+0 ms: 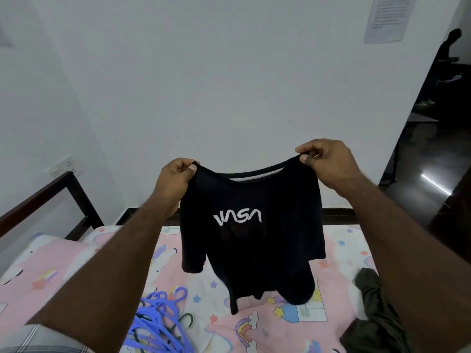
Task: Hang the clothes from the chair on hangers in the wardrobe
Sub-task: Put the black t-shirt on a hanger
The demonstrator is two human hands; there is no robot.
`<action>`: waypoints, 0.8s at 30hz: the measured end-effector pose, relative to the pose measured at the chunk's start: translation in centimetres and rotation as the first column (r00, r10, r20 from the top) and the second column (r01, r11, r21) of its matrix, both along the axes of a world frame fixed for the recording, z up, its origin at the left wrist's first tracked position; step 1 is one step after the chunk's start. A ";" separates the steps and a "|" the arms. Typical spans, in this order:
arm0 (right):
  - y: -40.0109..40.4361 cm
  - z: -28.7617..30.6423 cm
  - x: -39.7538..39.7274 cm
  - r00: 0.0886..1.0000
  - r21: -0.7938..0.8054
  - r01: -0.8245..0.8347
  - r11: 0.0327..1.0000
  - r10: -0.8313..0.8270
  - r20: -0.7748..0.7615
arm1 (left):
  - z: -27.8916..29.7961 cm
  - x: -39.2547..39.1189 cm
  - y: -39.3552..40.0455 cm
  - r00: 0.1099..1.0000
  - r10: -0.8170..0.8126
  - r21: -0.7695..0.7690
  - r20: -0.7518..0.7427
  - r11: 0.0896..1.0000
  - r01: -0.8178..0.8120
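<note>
Soft, even light fills the room, leaving the white wall (204, 72) dull grey and without hard shadows. At 3 o'clock the doorway (433, 123) is dark, with one bright streak of glare (434, 184) on its floor. The wide lens bends the edges. The black shirt (254, 238) shows almost no fold detail, and the printed notice (387, 16) at 1 o'clock is too soft to read.

Bed (76, 256) w/ hangers (158, 317), dark garment (377, 314)

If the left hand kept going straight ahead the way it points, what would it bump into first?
Probably the plain white wall. The left hand pinches the black NASA T-shirt and points forward; nothing shows between, though depth is unclear.
</note>
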State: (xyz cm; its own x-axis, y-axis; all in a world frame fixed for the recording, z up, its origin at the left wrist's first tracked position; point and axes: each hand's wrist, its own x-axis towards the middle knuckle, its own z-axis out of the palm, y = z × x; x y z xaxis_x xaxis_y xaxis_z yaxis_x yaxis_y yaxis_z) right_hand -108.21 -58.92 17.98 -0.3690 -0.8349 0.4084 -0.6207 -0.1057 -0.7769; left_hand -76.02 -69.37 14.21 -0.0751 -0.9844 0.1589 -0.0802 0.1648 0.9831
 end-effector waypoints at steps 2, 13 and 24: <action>0.1 0.0 -0.2 1.000 -0.027 0.028 0.999 -0.028 0.004 | -0.4 -0.1 -0.1 0.999 0.008 -0.027 0.043 1.000 -0.007; 3.5 -6.8 -1.2 0.952 0.478 -0.277 0.833 0.173 0.251 | -6.3 2.7 0.6 0.867 -0.454 0.540 0.205 0.791 0.287; 3.4 -25.3 1.5 0.996 0.744 -0.002 0.668 0.071 -0.061 | -24.1 2.2 2.9 0.779 -0.207 0.437 0.592 0.895 -0.094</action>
State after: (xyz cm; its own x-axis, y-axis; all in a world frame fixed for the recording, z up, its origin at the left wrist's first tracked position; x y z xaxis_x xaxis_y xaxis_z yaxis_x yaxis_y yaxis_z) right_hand -106.69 -55.55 -7.31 -0.3271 -0.8867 -0.3268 -0.6904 0.4604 -0.5580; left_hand -73.83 -66.47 -9.87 -0.0640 -0.9281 -0.3668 -0.6878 -0.2253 0.6900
